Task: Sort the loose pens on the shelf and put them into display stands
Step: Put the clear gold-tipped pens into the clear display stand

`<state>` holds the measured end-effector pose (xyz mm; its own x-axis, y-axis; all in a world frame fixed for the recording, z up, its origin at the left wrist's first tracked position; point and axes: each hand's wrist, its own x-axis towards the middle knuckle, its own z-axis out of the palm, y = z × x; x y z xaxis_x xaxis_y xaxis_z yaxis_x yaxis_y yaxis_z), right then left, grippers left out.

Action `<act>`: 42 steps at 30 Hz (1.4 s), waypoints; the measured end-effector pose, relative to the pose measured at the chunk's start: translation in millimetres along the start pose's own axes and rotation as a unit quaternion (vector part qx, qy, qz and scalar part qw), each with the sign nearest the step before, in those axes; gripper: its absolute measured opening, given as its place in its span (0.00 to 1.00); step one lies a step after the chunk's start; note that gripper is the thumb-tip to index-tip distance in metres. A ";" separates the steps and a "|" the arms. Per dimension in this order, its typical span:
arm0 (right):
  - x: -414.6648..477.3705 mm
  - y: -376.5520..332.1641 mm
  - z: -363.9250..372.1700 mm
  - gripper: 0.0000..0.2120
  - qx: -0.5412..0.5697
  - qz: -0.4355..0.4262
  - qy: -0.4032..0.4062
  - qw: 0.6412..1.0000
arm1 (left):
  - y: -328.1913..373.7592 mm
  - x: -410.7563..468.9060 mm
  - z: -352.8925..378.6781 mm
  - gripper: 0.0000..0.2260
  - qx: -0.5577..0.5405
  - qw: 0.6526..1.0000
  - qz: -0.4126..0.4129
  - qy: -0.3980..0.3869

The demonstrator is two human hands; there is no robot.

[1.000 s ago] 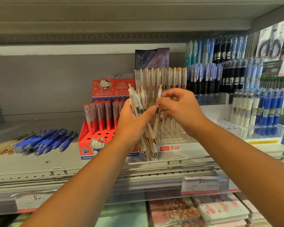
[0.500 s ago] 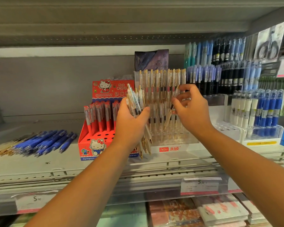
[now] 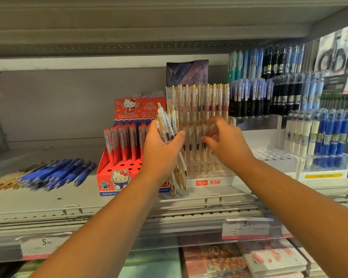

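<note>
My left hand (image 3: 161, 153) grips a bundle of clear pens with gold tips (image 3: 169, 123), held upright in front of the shelf. Just right of it stands a clear display stand (image 3: 211, 182) labelled "hesu", its back rows full of the same pens. My right hand (image 3: 227, 145) is at the front rows of this stand, thumb and curled fingers pinching a clear pen (image 3: 203, 146) that stands among the others. Loose blue pens (image 3: 56, 173) lie on the shelf at the left, with loose gold-tipped pens (image 3: 0, 183) beyond them.
A red Hello Kitty stand (image 3: 117, 177) with red pens sits behind my left hand. Tiered racks of dark and blue pens (image 3: 269, 97) fill the right, with a clear stand of white and blue pens (image 3: 325, 165). A rail with price tags (image 3: 247, 227) fronts the shelf.
My right hand took one pen from the bundle, carried it right to the clear stand, and has lowered it into the front rows. My left hand stayed put with the bundle.
</note>
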<state>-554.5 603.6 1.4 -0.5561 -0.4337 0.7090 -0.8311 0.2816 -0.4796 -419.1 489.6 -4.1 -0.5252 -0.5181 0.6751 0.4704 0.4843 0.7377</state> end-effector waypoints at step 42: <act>-5.1 -45.5 -25.3 0.10 0.407 0.146 0.057 0.900 | 6.9 -4.1 -4.2 0.05 -0.051 0.995 -0.081 -0.034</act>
<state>-514.0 614.7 32.6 -0.7860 -0.3389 0.5170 -0.3932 -0.3712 -0.8412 -410.7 492.1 -1.7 -0.6443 -0.5334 0.5480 0.4439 0.3227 0.8360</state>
